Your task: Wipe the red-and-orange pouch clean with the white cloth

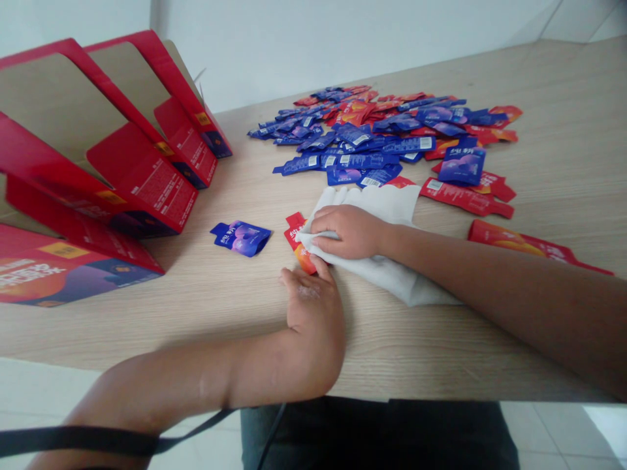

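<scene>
The small red-and-orange foil sachet (300, 243) lies flat on the pale wood-grain bench (235, 294) right in front of me, half covered by the white cloth glove (386, 251) that my right hand (349, 230) presses down onto it with curled fingers bunched into the fabric. My left hand (313, 301) rests knuckle-side up just below, its thumb tip touching the sachet's lower edge; whether its other fingers grip anything I cannot tell, since they are tucked under. I judge this to be the wiping step, the cloth rubbing one packet while the other hand steadies it. The next move, I think, calls for keeping the sachet pinned so it doesn't slide on the smooth bench, then lifting the cloth clear. Just to the left lies a single blue-and-purple foil sachet (241, 237), apart from the rest. Farther back spreads a loose heap of blue and red sachets (392, 130), and a few long red ones (465, 198) sit to the right. On the far left stand open red cardboard display boxes (122, 156).
</scene>
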### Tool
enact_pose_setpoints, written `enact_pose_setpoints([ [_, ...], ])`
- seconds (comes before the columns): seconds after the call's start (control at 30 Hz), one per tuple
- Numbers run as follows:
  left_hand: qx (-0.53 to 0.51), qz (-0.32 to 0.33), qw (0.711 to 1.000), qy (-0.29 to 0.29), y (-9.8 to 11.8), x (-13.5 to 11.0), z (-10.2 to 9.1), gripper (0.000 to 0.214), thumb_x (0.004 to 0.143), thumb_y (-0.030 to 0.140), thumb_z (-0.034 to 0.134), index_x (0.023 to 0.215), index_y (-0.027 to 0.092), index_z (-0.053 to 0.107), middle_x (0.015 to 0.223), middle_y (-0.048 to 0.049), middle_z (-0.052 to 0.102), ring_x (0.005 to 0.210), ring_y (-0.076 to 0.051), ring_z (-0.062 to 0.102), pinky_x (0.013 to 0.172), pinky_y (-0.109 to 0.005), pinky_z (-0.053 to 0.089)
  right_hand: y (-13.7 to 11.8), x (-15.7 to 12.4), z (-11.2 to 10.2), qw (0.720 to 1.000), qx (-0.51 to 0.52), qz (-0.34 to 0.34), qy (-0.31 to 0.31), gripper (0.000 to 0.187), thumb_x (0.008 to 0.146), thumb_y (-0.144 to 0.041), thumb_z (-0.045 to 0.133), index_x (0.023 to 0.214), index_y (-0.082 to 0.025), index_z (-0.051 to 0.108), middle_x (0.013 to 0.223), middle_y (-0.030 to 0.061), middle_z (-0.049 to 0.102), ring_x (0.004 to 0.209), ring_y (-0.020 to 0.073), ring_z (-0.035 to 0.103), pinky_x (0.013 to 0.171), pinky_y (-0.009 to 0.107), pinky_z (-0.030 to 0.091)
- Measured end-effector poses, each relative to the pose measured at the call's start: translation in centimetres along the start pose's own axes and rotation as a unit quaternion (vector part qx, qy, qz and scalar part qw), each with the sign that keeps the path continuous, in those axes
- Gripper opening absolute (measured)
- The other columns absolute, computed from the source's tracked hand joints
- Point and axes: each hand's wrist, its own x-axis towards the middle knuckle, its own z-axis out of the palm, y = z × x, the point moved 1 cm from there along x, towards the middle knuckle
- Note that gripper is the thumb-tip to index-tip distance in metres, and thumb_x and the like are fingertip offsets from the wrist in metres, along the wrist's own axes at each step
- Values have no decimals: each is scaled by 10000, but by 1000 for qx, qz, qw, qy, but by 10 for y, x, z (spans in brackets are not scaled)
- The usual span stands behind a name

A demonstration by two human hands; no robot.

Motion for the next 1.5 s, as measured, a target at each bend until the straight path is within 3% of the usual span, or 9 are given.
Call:
enact_pose_setpoints([
  [0.47,12,7,1000,-12,1,0,2,545,836,-24,228,1362,-38,369,879,-216,712,931,-241,683,954,-437,446,-1,0,0,1000,0,2,-2,179,851,-225,478,760,-137,605,802,62,591,776,169,513,733,285,364],
  [0.67,-1,8,1000,-20,0,0,1,538,837,-24,229,1353,-40,381,863,-220,711,931,-252,681,894,-414,473,0,0,1,1000,-1,2,-4,182,855,-231,475,767,-137,603,818,67,596,782,172,517,738,289,365],
  [1.23,-57,-11,998,-7,0,1,0,517,837,-22,255,1329,-43,415,902,-242,709,948,-254,673,936,-439,450,-1,1,1,1000,1,3,-4,181,849,-230,475,764,-137,606,815,66,592,778,173,514,742,289,364],
  [1.5,14,-1,1000,-10,0,1,-1,533,838,-16,229,1337,-20,416,879,-191,721,896,-214,686,933,-391,457,0,1,1,1000,2,3,-3,180,849,-234,477,771,-139,609,818,65,596,776,173,512,742,290,362],
])
